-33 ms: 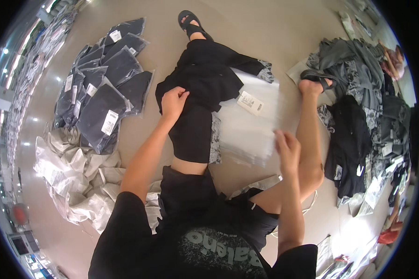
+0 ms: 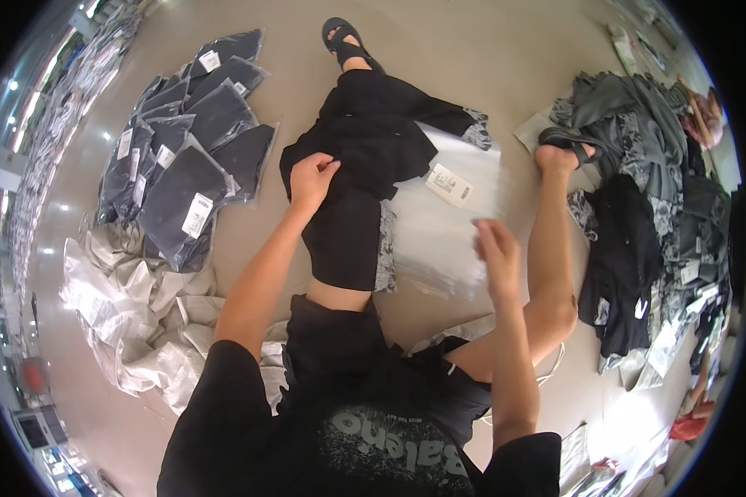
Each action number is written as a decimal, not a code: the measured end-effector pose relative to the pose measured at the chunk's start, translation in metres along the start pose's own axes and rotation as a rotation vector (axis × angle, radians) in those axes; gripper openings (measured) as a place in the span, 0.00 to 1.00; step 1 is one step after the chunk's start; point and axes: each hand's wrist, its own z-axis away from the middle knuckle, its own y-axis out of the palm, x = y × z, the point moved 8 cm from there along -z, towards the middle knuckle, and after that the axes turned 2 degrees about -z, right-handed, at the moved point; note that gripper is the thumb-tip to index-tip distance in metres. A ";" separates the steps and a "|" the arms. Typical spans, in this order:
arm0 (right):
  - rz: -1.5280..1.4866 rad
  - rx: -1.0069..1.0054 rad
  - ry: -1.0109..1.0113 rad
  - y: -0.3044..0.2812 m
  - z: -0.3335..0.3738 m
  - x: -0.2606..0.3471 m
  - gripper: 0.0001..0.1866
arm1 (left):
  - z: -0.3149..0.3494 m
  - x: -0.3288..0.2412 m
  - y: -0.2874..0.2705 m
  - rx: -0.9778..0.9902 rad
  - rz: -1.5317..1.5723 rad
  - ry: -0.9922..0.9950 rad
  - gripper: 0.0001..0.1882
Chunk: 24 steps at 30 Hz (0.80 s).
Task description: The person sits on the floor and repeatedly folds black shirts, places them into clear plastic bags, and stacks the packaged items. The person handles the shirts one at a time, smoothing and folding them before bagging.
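Note:
A black garment with grey patterned hems [image 2: 348,248] lies across my outstretched left leg, its pieces spread to the right. My left hand [image 2: 311,182] is closed on its left part, thumb and forefinger together on the cloth. Beside the garment, a stack of clear plastic bags [image 2: 439,244] rests on the floor between my legs, partly covered by the black cloth. A white paper tag [image 2: 450,185] lies over the bags at the garment's edge. Above the stack's right side hovers my right hand [image 2: 499,257], fingers bent and tips blurred; whether they hold anything is unclear.
Dark folded garments in clear bags [image 2: 186,195] are piled at the left. Nearer me lies a crumpled whitish sack [image 2: 133,323]. Beyond my bent right leg [image 2: 551,248] spreads a heap of grey and black clothes [image 2: 626,257]. Other people's limbs [image 2: 703,116] show at the right rim.
My right hand has moved slightly left and up over the plastic bags. My left hand keeps its place on the black garment, while the whole view has shifted a little.

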 end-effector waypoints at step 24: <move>0.405 0.258 -0.312 0.205 0.003 -0.040 0.19 | 0.024 0.126 -0.087 0.098 -0.417 -0.030 0.23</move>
